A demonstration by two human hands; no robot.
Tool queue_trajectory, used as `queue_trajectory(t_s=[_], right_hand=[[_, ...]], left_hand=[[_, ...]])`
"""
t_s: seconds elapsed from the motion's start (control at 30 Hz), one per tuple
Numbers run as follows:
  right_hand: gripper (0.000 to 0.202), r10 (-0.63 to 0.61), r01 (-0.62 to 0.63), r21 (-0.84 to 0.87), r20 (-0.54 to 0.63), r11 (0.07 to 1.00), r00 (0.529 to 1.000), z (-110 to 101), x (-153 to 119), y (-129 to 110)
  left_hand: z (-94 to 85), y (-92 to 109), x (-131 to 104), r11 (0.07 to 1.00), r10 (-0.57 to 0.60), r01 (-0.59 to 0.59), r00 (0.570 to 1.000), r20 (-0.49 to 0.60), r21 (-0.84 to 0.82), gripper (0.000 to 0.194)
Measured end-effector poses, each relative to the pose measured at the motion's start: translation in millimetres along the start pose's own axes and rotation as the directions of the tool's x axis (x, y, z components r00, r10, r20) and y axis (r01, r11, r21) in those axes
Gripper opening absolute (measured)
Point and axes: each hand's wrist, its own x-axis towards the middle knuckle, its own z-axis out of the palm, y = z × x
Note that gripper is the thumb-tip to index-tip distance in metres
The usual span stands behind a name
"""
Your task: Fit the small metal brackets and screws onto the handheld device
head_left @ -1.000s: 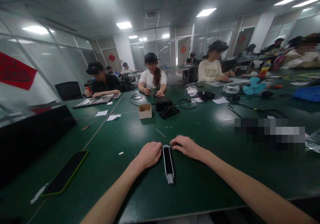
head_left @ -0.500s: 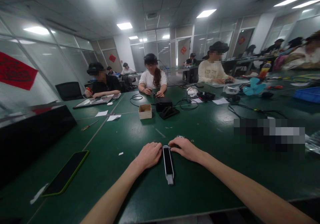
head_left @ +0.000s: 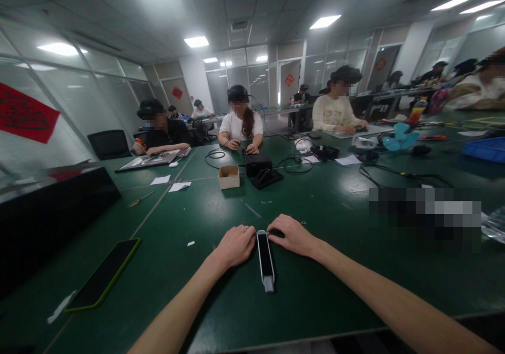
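Observation:
A slim pen-shaped device (head_left: 265, 256), like a scanning pen, lies on the green table with its long black face up. It has a white rim and a grey tip towards me. My left hand (head_left: 236, 244) is closed, its fingers curled against the left side of the device's far end. Across from it, my right hand (head_left: 294, 236) pinches thumb and forefinger at the far right corner, with a dark gap between them. The fingertips of both hands partly hide that far end. A tiny ring-like piece (head_left: 303, 222) lies just beyond my right hand.
A phone in a green case (head_left: 103, 275) lies at left, near a black panel (head_left: 55, 222). Ahead stand a small open box (head_left: 229, 177) and a black box (head_left: 258, 164). A screwdriver (head_left: 141, 199), cables and a blue fan (head_left: 400, 137) lie farther off. Several people sit opposite.
My right hand has shifted slightly, its forefinger and thumb closing together at the device's corner and covering a small piece behind it. My left hand and the device stay in place.

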Motion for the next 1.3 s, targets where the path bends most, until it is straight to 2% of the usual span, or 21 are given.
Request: queue_trajectory(t_s=[0.4,0.53,0.73,0.87,1.1,1.3], right_hand=[[0.019,-0.011,0.012,-0.017,0.008,1.0,1.0,-4,-1,2],[0.023,-0.008,0.006,-0.063,-0.025,0.998,1.0,-18,-2,12],[0.022,0.079,-0.098,-0.213,-0.095,0.972,0.992,-46,-9,44],[0.022,0.132,-0.136,-0.25,-0.031,0.959,0.991,-50,-13,55],[0.022,0.203,-0.166,-0.259,0.123,0.951,0.971,-45,-12,48],[0.022,0.239,-0.193,-0.275,0.142,0.942,0.961,-42,-10,47]], left_hand=[[-4.4,2,-1,1.0,-0.015,0.015,1.0,0.019,-0.008,0.022],[-3.8,2,-1,1.0,-0.015,0.016,1.0,0.015,-0.011,0.022],[-3.3,1,-1,1.0,-0.016,0.017,1.0,0.019,-0.013,0.021],[-3.0,0,-1,1.0,-0.022,0.022,1.0,-0.004,-0.013,0.02],[-7.1,3,-2,0.998,-0.06,0.06,0.998,-0.016,-0.033,0.019],[-5.0,3,-2,0.997,-0.069,0.068,0.997,-0.027,-0.034,0.016]])
